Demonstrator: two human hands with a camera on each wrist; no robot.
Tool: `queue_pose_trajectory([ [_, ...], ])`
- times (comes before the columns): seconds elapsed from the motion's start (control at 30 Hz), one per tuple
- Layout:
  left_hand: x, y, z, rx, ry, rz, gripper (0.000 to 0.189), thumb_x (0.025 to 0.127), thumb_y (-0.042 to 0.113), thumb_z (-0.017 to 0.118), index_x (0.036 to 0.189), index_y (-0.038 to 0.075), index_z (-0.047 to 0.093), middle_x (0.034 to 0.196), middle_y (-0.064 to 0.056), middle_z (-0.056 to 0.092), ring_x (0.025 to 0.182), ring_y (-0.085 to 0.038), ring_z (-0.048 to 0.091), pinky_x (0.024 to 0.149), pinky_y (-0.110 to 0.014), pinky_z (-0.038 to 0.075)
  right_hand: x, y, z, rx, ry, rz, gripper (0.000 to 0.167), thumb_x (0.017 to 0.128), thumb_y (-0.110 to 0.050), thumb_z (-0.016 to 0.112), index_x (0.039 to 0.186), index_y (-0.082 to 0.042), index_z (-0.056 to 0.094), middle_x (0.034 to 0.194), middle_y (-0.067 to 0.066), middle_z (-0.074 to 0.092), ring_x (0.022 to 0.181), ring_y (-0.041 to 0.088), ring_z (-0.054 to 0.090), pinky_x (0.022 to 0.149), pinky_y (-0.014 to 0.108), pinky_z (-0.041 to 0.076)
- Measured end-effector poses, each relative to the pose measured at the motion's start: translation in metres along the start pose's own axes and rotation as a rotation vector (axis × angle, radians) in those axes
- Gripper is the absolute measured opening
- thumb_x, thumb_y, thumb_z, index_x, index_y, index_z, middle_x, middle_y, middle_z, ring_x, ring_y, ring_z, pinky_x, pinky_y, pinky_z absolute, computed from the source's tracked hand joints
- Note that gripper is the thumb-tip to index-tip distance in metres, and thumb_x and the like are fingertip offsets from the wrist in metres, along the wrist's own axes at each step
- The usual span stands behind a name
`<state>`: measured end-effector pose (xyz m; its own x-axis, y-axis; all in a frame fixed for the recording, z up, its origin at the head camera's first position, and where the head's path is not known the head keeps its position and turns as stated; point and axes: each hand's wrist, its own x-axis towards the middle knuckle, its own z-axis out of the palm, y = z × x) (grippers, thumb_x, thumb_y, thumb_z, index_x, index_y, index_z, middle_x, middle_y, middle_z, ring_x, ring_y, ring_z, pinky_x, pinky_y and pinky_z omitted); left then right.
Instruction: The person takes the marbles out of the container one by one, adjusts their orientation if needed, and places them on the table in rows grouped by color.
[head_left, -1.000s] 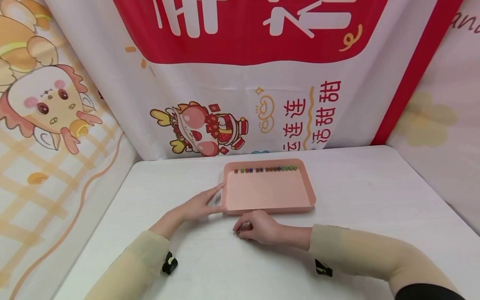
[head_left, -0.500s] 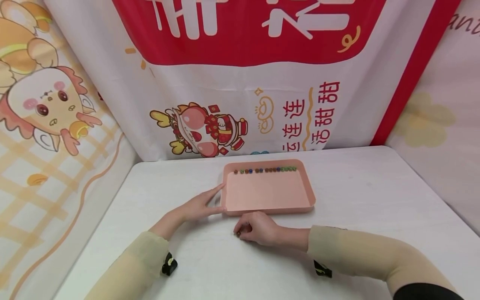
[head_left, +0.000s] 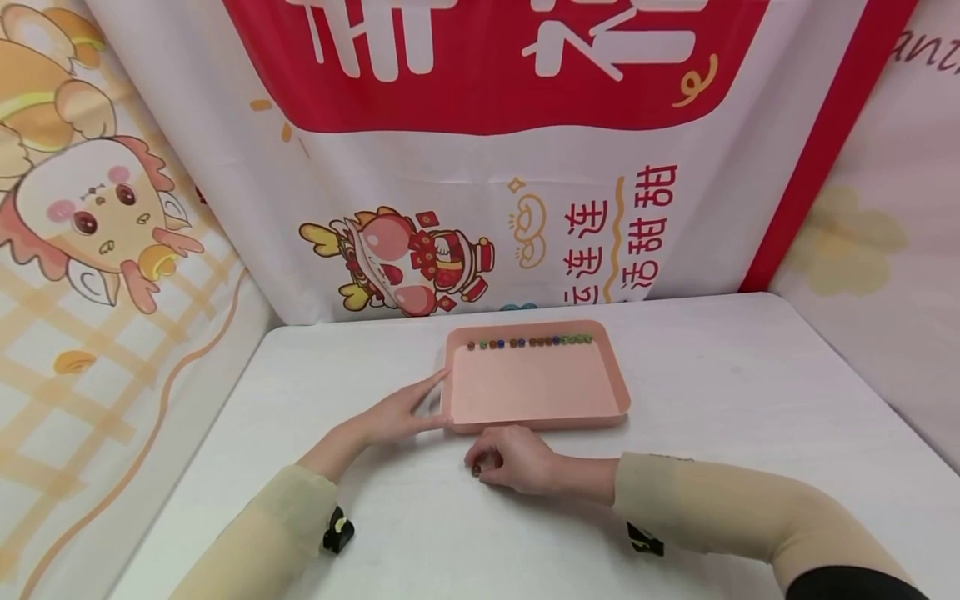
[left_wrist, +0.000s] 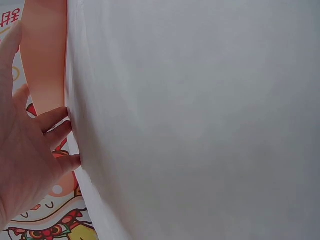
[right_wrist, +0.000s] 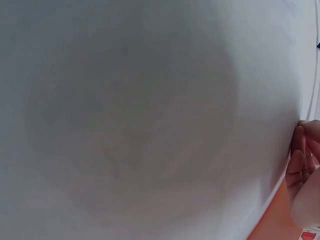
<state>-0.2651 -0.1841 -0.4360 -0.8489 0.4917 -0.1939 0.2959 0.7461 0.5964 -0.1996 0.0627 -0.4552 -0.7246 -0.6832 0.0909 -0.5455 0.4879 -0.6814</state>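
Observation:
A shallow pink tray point(head_left: 536, 383) lies on the white table. Along its far wall runs a row of small glossy marbles point(head_left: 543, 341) in brown, blue and green, with small gaps toward the left. My left hand point(head_left: 397, 412) rests at the tray's left side, thumb and fingers spread and touching its edge; the left wrist view shows those fingers point(left_wrist: 57, 125) relaxed. In front of the tray, my right hand point(head_left: 519, 460) pinches a brown marble point(head_left: 476, 470) between thumb and forefinger, low over the table. The right wrist view catches only curled fingers point(right_wrist: 297, 155) at its edge, the marble hidden.
The white table point(head_left: 720, 400) extends on both sides of the tray. Behind it hangs a printed red and white cloth point(head_left: 480, 158), and a patterned cloth point(head_left: 112, 317) stands along the left. Black wrist straps point(head_left: 339, 530) sit under the sleeves.
At the right fingertips the brown marble has shifted slightly and shows more plainly. My left hand stays at the tray, and the row of marbles is unchanged.

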Motion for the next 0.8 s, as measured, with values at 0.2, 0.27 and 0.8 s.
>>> queue_pose_trajectory([
  [0.2,0.001,-0.003,0.001,0.011,0.005,0.023,0.088,0.087,0.058,0.063,0.157,0.031,0.015,0.158,-0.010,0.023,0.143,-0.032,0.022,0.114,-0.052,0.020,-0.003,-0.003,-0.003,0.007,0.004,0.024,0.023,0.083,-0.008,0.078,0.105,-0.014,0.074,0.089,-0.009,0.062,0.068,0.003,0.053,0.061,0.018,0.047],
  [0.27,0.001,-0.004,0.001,0.012,0.006,0.028,0.088,0.088,0.058,0.063,0.157,0.032,0.015,0.158,-0.010,0.023,0.143,-0.032,0.022,0.114,-0.052,0.020,-0.004,-0.003,-0.004,0.023,0.011,0.033,0.024,0.082,-0.009,0.078,0.106,-0.013,0.073,0.092,-0.008,0.064,0.069,0.003,0.054,0.062,0.019,0.048],
  [0.8,0.002,-0.004,0.003,-0.013,0.013,0.007,0.087,0.088,0.054,0.064,0.157,0.033,0.015,0.159,-0.008,0.022,0.144,-0.031,0.020,0.114,-0.055,0.019,-0.013,-0.012,-0.031,0.087,0.052,0.084,0.022,0.084,-0.013,0.078,0.106,-0.012,0.073,0.095,-0.003,0.066,0.066,0.009,0.054,0.058,0.023,0.049],
])
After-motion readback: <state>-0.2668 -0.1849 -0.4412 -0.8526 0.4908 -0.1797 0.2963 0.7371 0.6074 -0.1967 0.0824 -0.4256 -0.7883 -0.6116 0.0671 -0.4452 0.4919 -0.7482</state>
